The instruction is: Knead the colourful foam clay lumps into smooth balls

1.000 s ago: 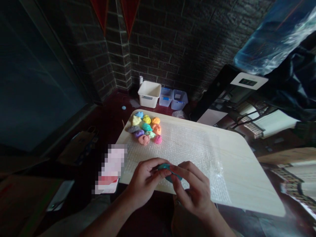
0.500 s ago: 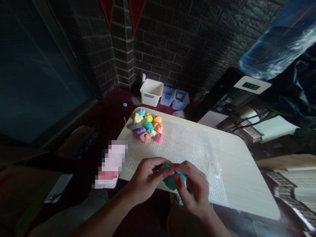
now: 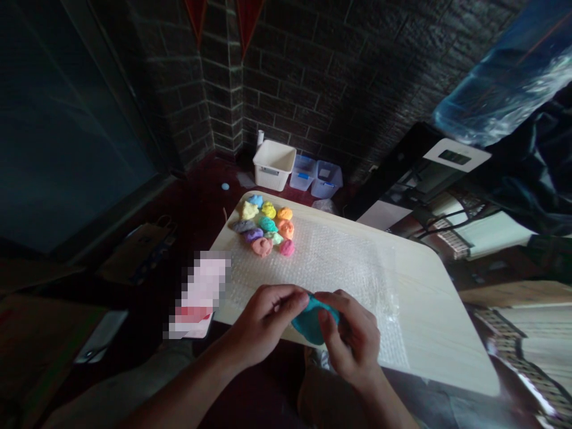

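Note:
A flattened piece of teal modelling clay (image 3: pixel 308 326) hangs between my two hands over the near edge of the table. My left hand (image 3: pixel 270 319) pinches its upper left rim between thumb and fingers. On the other side, my right hand (image 3: pixel 353 333) grips the right part, its thumb lying on the near face. Fingers cover the back of the clay. Farther off, several lumps of clay in different colours sit close together, among them a pink lump (image 3: pixel 286 248), a salmon lump (image 3: pixel 261 246) and a green lump (image 3: pixel 269 224).
Bubble wrap (image 3: pixel 339 262) covers much of the pale wooden table (image 3: pixel 424 298). A pixelated pink item (image 3: pixel 205 286) lies at the left edge. On the floor behind stand a white basket (image 3: pixel 273 173) and two clear bins (image 3: pixel 326 180). A water dispenser (image 3: pixel 456 155) is at right.
The teal clay shows a broader, more open face towards me. My right thumb has shifted slightly right and my left thumb has drawn up to its rim.

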{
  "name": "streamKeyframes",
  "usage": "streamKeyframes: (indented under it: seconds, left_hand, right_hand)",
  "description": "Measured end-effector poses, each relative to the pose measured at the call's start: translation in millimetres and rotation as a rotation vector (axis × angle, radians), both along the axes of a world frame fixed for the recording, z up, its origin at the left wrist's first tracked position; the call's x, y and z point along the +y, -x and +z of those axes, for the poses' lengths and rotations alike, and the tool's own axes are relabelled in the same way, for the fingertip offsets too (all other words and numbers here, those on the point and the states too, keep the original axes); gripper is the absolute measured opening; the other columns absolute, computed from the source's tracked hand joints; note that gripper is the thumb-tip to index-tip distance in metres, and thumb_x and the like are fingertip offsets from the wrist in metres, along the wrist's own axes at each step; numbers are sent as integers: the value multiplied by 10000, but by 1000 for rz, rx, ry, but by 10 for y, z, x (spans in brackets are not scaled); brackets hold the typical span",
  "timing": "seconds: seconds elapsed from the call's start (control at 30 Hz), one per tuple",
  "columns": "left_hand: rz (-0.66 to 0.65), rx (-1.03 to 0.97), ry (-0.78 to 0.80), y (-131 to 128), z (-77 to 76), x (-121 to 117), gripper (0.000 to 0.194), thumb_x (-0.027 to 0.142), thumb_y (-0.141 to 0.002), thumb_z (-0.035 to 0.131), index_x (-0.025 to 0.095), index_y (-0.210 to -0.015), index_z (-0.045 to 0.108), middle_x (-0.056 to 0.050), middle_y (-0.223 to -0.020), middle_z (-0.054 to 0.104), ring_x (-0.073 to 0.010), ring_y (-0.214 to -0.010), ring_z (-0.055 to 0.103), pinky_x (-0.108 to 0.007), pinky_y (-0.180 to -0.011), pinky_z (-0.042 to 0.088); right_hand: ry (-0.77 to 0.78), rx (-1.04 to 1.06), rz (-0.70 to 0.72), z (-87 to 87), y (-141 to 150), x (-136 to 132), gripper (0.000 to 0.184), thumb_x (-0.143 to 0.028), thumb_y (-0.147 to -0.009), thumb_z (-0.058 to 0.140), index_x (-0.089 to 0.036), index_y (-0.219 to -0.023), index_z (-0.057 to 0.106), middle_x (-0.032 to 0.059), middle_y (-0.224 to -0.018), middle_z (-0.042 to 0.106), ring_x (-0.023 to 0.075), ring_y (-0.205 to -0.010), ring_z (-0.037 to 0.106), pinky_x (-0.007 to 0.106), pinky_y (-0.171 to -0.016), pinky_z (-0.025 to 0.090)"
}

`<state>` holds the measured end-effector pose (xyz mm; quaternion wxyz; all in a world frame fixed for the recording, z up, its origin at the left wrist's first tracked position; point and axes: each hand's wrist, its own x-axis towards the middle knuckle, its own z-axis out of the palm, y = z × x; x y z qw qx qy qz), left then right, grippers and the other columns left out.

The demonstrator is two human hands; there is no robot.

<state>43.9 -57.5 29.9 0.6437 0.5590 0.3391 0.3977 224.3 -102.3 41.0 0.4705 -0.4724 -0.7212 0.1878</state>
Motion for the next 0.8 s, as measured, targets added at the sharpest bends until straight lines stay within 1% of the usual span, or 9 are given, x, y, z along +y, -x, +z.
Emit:
streamKeyframes:
  seconds: [0.13, 0.2, 0.27, 0.33, 0.4, 0.5, 0.6, 0.7, 0.8]
  left_hand:
    - [-68, 52, -49, 33, 29, 27, 440, 485, -1029, 563, 186, -745, 718, -16, -689, 604, -177, -698, 544, -282, -651, 411]
    - [-74, 77, -70, 45, 27, 27, 476, 484, -1033, 553, 189, -678, 668, 3, -637, 526, -162, -654, 485, -282, -619, 367]
    - [-80, 86, -73, 45, 19, 22, 485, 482, -1032, 554, 189, -659, 653, 11, -620, 496, -155, -636, 458, -281, -603, 346]
    - [-88, 65, -56, 30, 13, 22, 463, 469, -1026, 570, 185, -677, 677, 9, -624, 518, -152, -633, 468, -275, -598, 350]
    - [-79, 11, -19, 9, 11, 30, 391, 435, -1001, 622, 178, -724, 724, -4, -658, 593, -158, -665, 529, -264, -618, 392]
    - [-45, -93, 75, -11, 13, 46, 226, 363, -933, 731, 168, -842, 798, -44, -787, 735, -190, -797, 660, -271, -730, 495]
    - [-15, -144, 134, -11, 14, 43, 168, 327, -884, 796, 164, -904, 832, -77, -873, 792, -213, -864, 718, -295, -795, 546]
    - [29, -148, 129, -13, 5, 28, 157, 315, -867, 817, 163, -904, 839, -77, -873, 794, -206, -847, 731, -285, -778, 563]
    - [60, -144, 135, -24, -18, 22, 137, 305, -849, 833, 173, -883, 830, -59, -843, 789, -198, -836, 744, -270, -772, 578]
  right_hand:
    - [-4, 3, 47, 38, 15, 5, 293, -132, -972, 583, -254, -1188, 741, 17, -753, 667, 161, -610, 598, 293, -543, 467]
    - [-6, 1, 66, 47, 22, 13, 288, -124, -971, 578, -247, -1172, 744, 18, -748, 673, 157, -598, 594, 289, -530, 459]
    - [-10, -4, 63, 40, 27, 17, 256, -127, -965, 590, -237, -1135, 746, 22, -751, 687, 156, -597, 601, 287, -529, 462]
    - [-2, 9, 33, 22, 28, 14, 176, -147, -958, 629, -229, -1064, 743, 23, -752, 704, 156, -598, 617, 286, -536, 473]
    - [21, 42, -21, 3, 25, 9, 94, -171, -955, 670, -225, -1002, 731, 21, -764, 726, 156, -615, 645, 278, -554, 495]
    - [69, 76, -85, -8, 13, 13, 78, -193, -956, 691, -225, -1020, 723, 20, -819, 754, 158, -663, 679, 263, -591, 522]
    - [110, 112, -59, -1, 8, 44, 66, -214, -957, 691, -220, -1004, 736, 31, -856, 738, 170, -736, 683, 276, -643, 529]
    - [116, 182, -8, -6, 13, 76, 61, -207, -963, 688, -218, -948, 746, 37, -865, 713, 178, -793, 675, 294, -694, 525]
    - [128, 217, 6, -31, 18, 82, 68, -181, -964, 697, -225, -953, 748, 33, -865, 713, 172, -792, 668, 298, -698, 515]
